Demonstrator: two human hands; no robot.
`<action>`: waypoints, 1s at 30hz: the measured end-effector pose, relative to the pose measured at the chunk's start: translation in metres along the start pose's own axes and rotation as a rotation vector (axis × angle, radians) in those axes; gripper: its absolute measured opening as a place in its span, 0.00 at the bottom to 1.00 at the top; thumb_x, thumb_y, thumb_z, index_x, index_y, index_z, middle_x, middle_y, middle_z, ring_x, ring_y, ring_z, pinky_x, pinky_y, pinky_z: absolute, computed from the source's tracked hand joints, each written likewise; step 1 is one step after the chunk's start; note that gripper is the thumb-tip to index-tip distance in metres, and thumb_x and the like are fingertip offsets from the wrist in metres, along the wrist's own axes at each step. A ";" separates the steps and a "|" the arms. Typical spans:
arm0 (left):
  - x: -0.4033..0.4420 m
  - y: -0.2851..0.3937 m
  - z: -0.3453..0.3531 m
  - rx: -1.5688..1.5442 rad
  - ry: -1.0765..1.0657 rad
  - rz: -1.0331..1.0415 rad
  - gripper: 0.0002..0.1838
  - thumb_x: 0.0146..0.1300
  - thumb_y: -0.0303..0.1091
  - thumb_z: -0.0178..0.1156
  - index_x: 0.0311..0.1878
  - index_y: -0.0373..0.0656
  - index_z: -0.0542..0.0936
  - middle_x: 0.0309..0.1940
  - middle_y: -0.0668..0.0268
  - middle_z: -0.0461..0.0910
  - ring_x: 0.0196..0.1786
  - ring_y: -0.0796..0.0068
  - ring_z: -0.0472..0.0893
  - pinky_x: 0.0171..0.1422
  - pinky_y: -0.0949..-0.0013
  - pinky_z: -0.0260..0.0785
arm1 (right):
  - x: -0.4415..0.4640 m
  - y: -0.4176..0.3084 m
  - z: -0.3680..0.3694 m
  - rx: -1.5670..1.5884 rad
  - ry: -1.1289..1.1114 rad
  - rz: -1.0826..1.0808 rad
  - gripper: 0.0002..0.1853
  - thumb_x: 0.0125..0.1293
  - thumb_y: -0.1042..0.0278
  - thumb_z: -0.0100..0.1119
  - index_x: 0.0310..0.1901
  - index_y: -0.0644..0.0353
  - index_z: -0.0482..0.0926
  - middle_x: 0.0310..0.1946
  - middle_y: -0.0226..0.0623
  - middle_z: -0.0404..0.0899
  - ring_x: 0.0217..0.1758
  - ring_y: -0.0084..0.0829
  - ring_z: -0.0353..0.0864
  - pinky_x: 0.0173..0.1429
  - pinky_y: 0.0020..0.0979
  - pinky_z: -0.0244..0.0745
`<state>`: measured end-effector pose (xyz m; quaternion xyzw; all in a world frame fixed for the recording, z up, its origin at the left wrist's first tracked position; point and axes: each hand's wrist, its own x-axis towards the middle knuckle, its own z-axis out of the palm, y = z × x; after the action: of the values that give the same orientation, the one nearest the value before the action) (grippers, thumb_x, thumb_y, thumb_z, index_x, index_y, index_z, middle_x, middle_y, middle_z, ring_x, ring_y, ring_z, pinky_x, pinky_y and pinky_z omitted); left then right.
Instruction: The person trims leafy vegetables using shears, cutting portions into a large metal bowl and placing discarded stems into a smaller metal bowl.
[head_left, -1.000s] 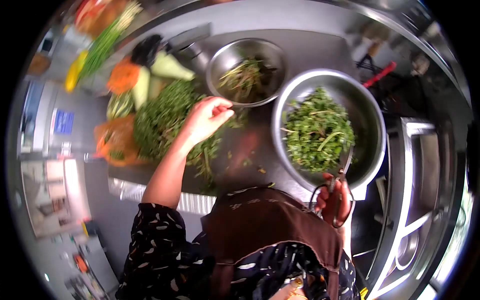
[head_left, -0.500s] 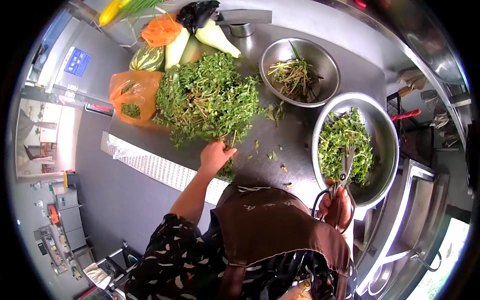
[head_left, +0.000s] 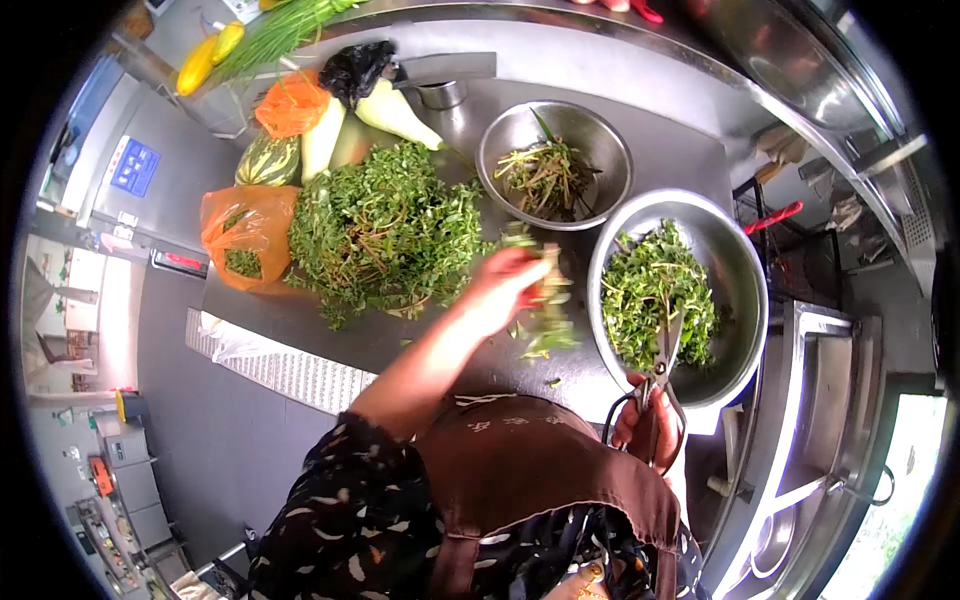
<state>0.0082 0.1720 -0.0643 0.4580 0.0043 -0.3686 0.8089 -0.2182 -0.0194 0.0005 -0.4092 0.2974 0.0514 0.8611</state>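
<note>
A sprig of leafy greens (head_left: 549,315), smeared by motion, hangs from the closed fingers of my left hand (head_left: 508,286), over the counter between the pile and the large bowl. My right hand (head_left: 648,428) is wrapped round the handles of a pair of scissors (head_left: 667,352), whose blades point into the large metal bowl (head_left: 745,270). Cut greens (head_left: 655,290) fill part of that bowl. To the left lies a big heap of greens (head_left: 385,235). Behind, a smaller metal bowl (head_left: 620,170) contains stems and roots (head_left: 550,180).
An orange plastic bag (head_left: 250,235) with greens stands left of the heap. Behind are a striped squash (head_left: 268,160), pale gourds (head_left: 395,113), a black bag (head_left: 355,72) and a small metal cup (head_left: 442,95). A perforated white strip (head_left: 290,365) runs along the counter's front edge.
My left hand has moved right from the front of the heap, carrying a sprig of greens. My right hand still grips the scissors at the large bowl. The whole view has shifted slightly.
</note>
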 end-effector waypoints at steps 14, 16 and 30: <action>-0.021 -0.012 -0.117 1.192 0.606 0.616 0.10 0.59 0.27 0.64 0.45 0.42 0.81 0.32 0.62 0.83 0.33 0.73 0.82 0.38 0.72 0.75 | 0.011 0.004 -0.004 0.013 0.013 -0.017 0.29 0.70 0.43 0.49 0.59 0.62 0.67 0.21 0.30 0.65 0.20 0.26 0.67 0.24 0.30 0.69; -0.007 -0.005 -0.118 1.207 0.567 0.643 0.06 0.59 0.28 0.65 0.40 0.43 0.83 0.31 0.63 0.84 0.32 0.74 0.82 0.37 0.72 0.74 | 0.014 0.002 0.007 -0.010 0.017 0.000 0.30 0.70 0.42 0.50 0.59 0.62 0.67 0.21 0.29 0.64 0.20 0.26 0.67 0.24 0.30 0.68; 0.078 -0.057 -0.072 1.406 0.486 0.460 0.08 0.57 0.32 0.65 0.37 0.42 0.79 0.33 0.63 0.80 0.38 0.65 0.82 0.41 0.63 0.74 | 0.006 -0.002 0.011 0.009 0.030 -0.058 0.31 0.68 0.47 0.56 0.62 0.62 0.64 0.24 0.29 0.64 0.23 0.25 0.67 0.26 0.28 0.68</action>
<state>0.0548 0.1618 -0.1749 0.9207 -0.1482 0.0029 0.3611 -0.2080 -0.0132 0.0038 -0.4143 0.2987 0.0189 0.8595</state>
